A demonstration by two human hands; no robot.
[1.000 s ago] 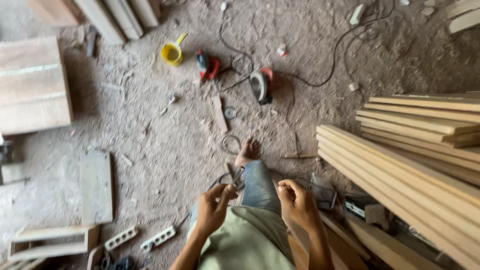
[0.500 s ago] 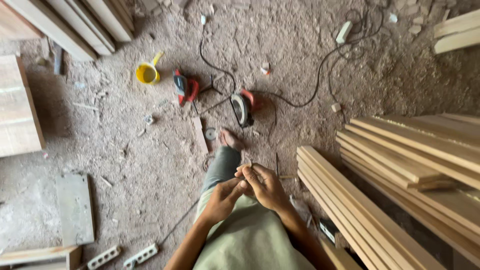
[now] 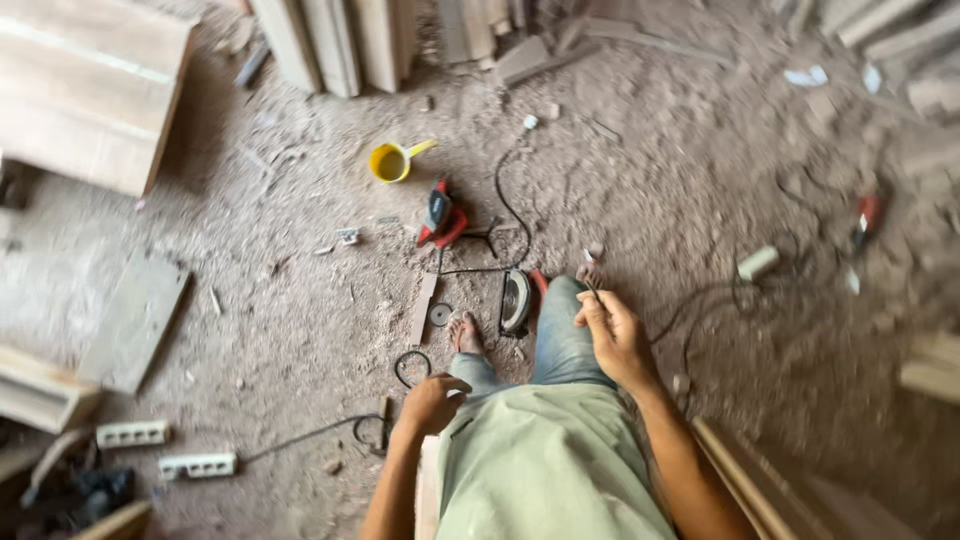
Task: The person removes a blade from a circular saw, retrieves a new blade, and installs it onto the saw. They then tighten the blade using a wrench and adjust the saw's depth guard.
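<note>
Barely visible: small thin obj (image 3: 590, 287) pinched in right hand (image 3: 617, 338), blurred.

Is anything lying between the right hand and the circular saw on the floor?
Only the person's own leg. The right hand, pinching a small thin item, hangs over the jeans-clad knee; the circular saw lies just beyond, beside the bare foot. Nothing else intervenes.

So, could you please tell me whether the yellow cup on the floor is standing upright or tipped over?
Upright: the yellow cup shows its round open mouth facing up, handle out sideways.
</note>
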